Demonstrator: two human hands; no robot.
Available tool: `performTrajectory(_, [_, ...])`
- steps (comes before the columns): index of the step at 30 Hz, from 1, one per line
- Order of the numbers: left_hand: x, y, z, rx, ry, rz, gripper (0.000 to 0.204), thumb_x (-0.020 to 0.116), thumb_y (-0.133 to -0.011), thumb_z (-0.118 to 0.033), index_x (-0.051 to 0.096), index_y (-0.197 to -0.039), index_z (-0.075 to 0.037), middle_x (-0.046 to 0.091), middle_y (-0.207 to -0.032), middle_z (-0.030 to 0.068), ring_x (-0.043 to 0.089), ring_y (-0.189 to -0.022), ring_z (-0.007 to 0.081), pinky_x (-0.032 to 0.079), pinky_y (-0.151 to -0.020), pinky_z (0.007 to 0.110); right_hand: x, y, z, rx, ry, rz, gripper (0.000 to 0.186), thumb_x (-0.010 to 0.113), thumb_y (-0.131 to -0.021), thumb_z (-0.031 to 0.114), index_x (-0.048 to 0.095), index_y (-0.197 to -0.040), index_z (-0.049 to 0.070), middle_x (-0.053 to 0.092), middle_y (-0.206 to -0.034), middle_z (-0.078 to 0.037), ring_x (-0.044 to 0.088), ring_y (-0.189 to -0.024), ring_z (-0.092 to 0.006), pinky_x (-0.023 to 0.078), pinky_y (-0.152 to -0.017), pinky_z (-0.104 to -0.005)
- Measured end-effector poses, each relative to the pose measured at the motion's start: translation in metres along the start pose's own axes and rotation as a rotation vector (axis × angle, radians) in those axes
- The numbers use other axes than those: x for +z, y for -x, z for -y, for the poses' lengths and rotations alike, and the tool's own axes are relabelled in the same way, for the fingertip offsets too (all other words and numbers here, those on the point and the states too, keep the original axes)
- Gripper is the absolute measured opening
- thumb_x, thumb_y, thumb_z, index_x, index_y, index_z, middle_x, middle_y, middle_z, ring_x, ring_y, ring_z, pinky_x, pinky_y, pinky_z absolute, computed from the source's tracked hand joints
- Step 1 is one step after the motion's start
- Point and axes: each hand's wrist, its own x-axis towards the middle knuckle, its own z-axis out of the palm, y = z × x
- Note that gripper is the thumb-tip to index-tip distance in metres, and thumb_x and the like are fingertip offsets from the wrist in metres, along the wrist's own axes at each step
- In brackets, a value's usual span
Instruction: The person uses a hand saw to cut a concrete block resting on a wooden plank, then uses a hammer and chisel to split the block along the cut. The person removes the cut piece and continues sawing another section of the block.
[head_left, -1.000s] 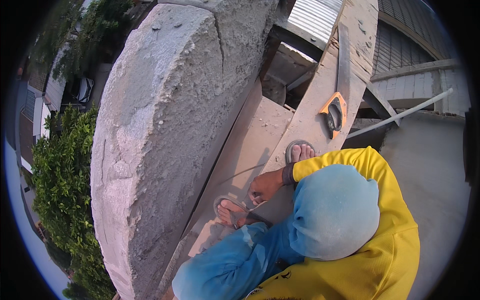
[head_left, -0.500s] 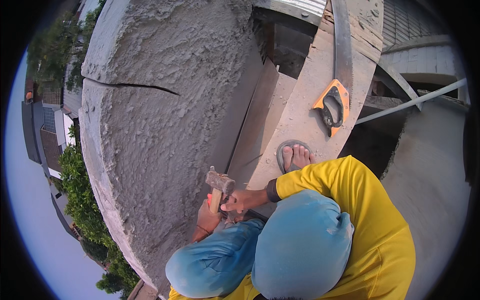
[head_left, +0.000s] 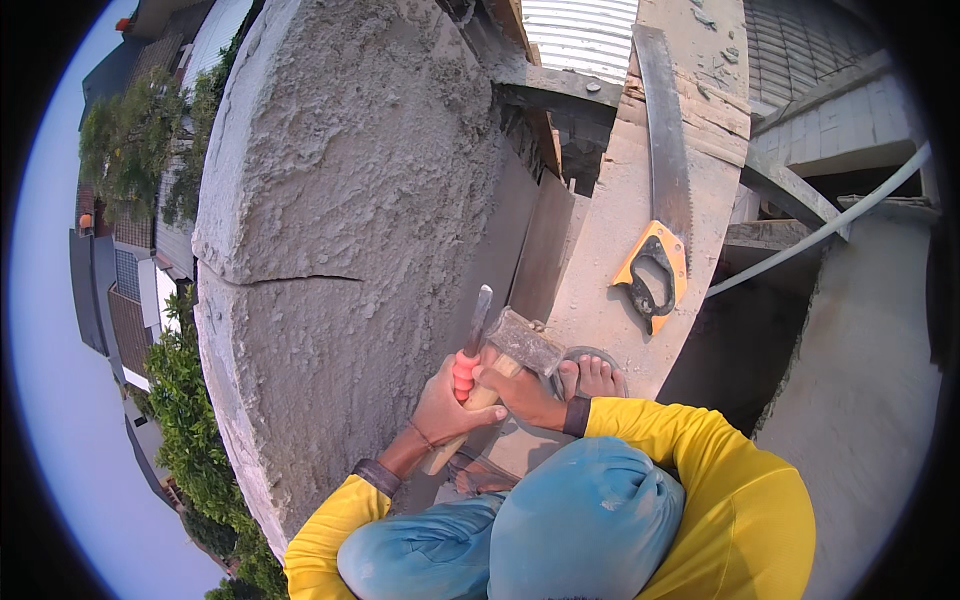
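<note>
My left hand (head_left: 438,405) grips a steel chisel (head_left: 480,318) by its orange-red ribbed handle (head_left: 464,376); its fingers also lie against the wooden handle (head_left: 447,450) of a club hammer (head_left: 530,345). My right hand (head_left: 532,402) is closed round that hammer handle just below the dusty head, beside the chisel. Both tools are held together above my sandalled feet (head_left: 595,376), between my bent knees in blue trousers (head_left: 585,510). The chisel points up alongside the rough, cracked concrete (head_left: 320,200) on my left.
A handsaw (head_left: 650,280) with orange-and-black handle lies on a dusty plank (head_left: 620,170) at my right foot. Right of the plank are a dark opening (head_left: 720,360), a pale pipe (head_left: 820,230) and a concrete slab (head_left: 850,340). Beyond the concrete's left edge are treetops (head_left: 175,440) and roofs below.
My left hand has come into view from the lower left, and the hammer and chisel now show in my hands. My right hand was near my left foot without a visible tool.
</note>
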Motion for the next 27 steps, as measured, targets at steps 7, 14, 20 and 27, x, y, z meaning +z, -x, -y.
performTrajectory(7, [-0.001, -0.045, -0.030, -0.348, 0.580, -0.126, 0.073, 0.040, -0.107, -0.069, 0.052, -0.133, -0.001, 0.054, -0.090, 0.0016, 0.052, -0.067, 0.0069, 0.049, -0.054, 0.023, -0.044, -0.017, 0.082, 0.050, -0.269, -0.014, 0.020, 0.066, -0.104, 0.019, 0.056, -0.104, 0.001, 0.065, -0.082, -0.007, 0.067, -0.061, -0.0170, 0.060, -0.063, -0.0323])
performTrajectory(14, [0.033, -0.105, -0.057, -0.079, 0.762, -0.261, 0.056, 0.044, -0.109, -0.064, 0.049, -0.118, -0.009, 0.056, -0.081, 0.0034, 0.054, -0.057, 0.0134, 0.051, -0.053, 0.030, -0.087, -0.019, 0.153, -0.135, 0.006, -0.206, 0.026, 0.071, -0.101, 0.022, 0.053, -0.107, 0.005, 0.054, -0.073, -0.001, 0.051, -0.047, -0.0102, 0.040, -0.042, -0.0284])
performTrajectory(20, [0.034, -0.130, -0.088, 0.039, 1.179, -0.284, 0.037, 0.056, -0.110, -0.048, 0.047, -0.116, -0.012, 0.056, -0.091, 0.0020, 0.059, -0.067, 0.0145, 0.053, -0.056, 0.032, -0.088, 0.019, 0.162, -0.125, -0.243, -0.175, 0.026, 0.064, -0.100, 0.013, 0.047, -0.117, 0.005, 0.050, -0.081, -0.002, 0.043, -0.047, -0.0084, 0.040, -0.042, -0.0279])
performTrajectory(27, [0.006, -0.159, -0.120, 0.107, 1.296, -0.328, 0.037, 0.058, -0.109, -0.047, 0.049, -0.113, -0.012, 0.052, -0.081, -0.0006, 0.053, -0.065, 0.0125, 0.052, -0.056, 0.031, -0.076, 0.051, 0.147, -0.119, -0.399, -0.101, 0.050, 0.063, -0.104, 0.020, 0.037, -0.146, 0.008, 0.046, -0.081, -0.003, 0.044, -0.052, -0.0086, 0.043, -0.045, -0.0257])
